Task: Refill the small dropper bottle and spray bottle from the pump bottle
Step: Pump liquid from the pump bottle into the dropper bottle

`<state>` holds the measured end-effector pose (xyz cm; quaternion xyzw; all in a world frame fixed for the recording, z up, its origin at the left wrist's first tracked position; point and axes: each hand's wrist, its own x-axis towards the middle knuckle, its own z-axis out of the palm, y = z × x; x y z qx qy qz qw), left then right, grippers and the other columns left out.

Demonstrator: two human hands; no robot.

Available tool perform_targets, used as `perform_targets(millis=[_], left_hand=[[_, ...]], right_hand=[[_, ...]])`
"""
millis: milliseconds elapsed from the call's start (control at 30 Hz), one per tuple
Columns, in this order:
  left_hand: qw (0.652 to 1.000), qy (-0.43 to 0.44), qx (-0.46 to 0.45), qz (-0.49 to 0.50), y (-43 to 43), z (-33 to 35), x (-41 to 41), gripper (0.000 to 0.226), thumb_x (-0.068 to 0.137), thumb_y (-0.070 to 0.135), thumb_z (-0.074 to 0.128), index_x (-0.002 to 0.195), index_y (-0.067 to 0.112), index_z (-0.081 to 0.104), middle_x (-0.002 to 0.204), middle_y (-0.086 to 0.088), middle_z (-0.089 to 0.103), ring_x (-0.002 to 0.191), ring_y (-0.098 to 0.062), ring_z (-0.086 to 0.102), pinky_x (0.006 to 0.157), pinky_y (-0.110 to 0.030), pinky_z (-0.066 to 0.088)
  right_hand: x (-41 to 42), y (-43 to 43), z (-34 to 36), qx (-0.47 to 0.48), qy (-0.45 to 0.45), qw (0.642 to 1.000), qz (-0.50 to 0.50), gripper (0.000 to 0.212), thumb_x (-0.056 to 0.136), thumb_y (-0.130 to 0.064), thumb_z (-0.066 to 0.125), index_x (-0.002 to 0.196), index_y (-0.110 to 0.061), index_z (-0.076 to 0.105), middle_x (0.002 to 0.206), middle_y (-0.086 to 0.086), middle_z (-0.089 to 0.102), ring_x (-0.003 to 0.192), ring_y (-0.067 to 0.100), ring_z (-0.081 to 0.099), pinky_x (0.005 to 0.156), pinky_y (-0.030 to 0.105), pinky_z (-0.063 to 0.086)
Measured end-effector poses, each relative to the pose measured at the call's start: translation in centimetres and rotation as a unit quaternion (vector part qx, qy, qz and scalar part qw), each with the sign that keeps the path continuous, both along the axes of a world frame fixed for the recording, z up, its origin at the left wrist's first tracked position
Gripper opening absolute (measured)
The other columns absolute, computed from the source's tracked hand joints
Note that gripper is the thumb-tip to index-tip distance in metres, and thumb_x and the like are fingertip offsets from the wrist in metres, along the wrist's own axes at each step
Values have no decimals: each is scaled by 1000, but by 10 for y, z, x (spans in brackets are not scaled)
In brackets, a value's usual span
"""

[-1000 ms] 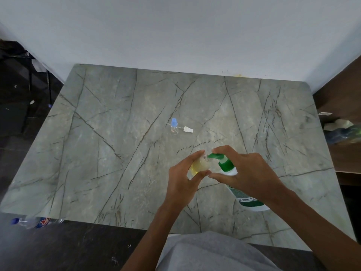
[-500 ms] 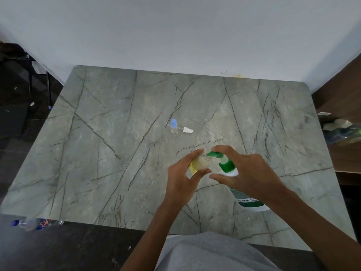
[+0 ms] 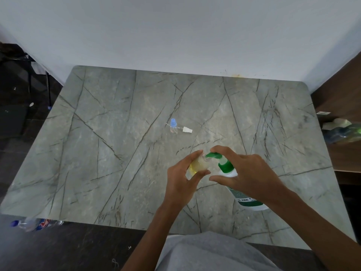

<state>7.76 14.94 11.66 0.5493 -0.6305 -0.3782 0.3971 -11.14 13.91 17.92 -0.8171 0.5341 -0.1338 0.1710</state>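
Note:
My left hand [image 3: 182, 180] grips a small clear bottle [image 3: 198, 165] holding yellow liquid, its open neck under the green nozzle of the pump bottle [image 3: 227, 169]. The pump bottle is white with a green collar and stands on the marble table [image 3: 97, 153]. My right hand [image 3: 246, 173] rests over its pump head, forefinger on the top and thumb stretched below. Further back lies a tiny clear bottle with a blue cap [image 3: 173, 126] and beside it a small white cap piece [image 3: 187, 130].
A white wall closes the table's far edge. A wooden shelf [image 3: 343, 106] with a crumpled bag stands at the right. A plastic water bottle [image 3: 33, 223] lies on the dark floor at the lower left. My grey-clad lap is at the bottom.
Both hands and both bottles have stayed almost in place; the pump head looks pressed slightly lower under my right forefinger.

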Motion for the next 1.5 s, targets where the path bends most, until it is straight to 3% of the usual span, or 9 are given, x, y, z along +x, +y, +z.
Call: perform_targets(millis=[200,367,533,700,900,1367,1500], left_hand=[[1000,-2,-2,-1,-1,1,0,52,78,36,77,124,37,53,116,22,61,105,1,63,86,-22,55],[1000,1,-1,0,-1,-1,0,53,77,32,79,125,36,55,118,18,63,106,0,63,87,-22,55],[1000,-7,0,-10,1,0,-2,51,78,39,72,125,38,53,118,31,55,106,9,59,85,-13,51],[1000,1,4,-9,0,-1,-2,51,78,33,76,125,37,54,118,25,59,105,6,61,86,-16,53],[1000,9,1,-2,0,0,1,51,77,46,71,125,38,54,116,24,60,105,0,63,86,-24,56],[1000,-13,4,-8,2,-3,0,53,79,27,78,125,37,54,120,17,62,107,1,62,87,-23,55],[1000,-13,6,-8,2,-3,0,53,79,29,77,125,37,53,119,18,61,107,3,62,87,-20,55]], right_hand=[[1,3,3,15,-4,1000,-9,68,71,-74,44,126,-42,23,90,-7,70,60,1,51,66,20,48],[2,4,1,-2,-31,999,-26,65,71,-72,44,125,-38,31,87,-5,71,55,5,57,61,18,50],[2,2,-2,-19,-52,998,-31,58,73,-68,48,116,-29,46,80,-6,70,52,0,50,53,9,45],[1,0,2,-10,-37,999,-18,58,74,-71,46,116,-32,40,80,-7,70,51,-2,48,54,12,47],[1,1,5,19,7,1000,-2,71,71,-76,43,129,-39,27,90,-6,70,60,1,52,63,18,47],[1,2,0,6,-51,998,-25,57,73,-72,47,116,-34,42,81,-9,69,52,-1,51,55,4,40],[2,1,0,1,-40,999,-18,60,73,-75,41,117,-34,38,83,-7,70,54,0,53,57,14,49]])
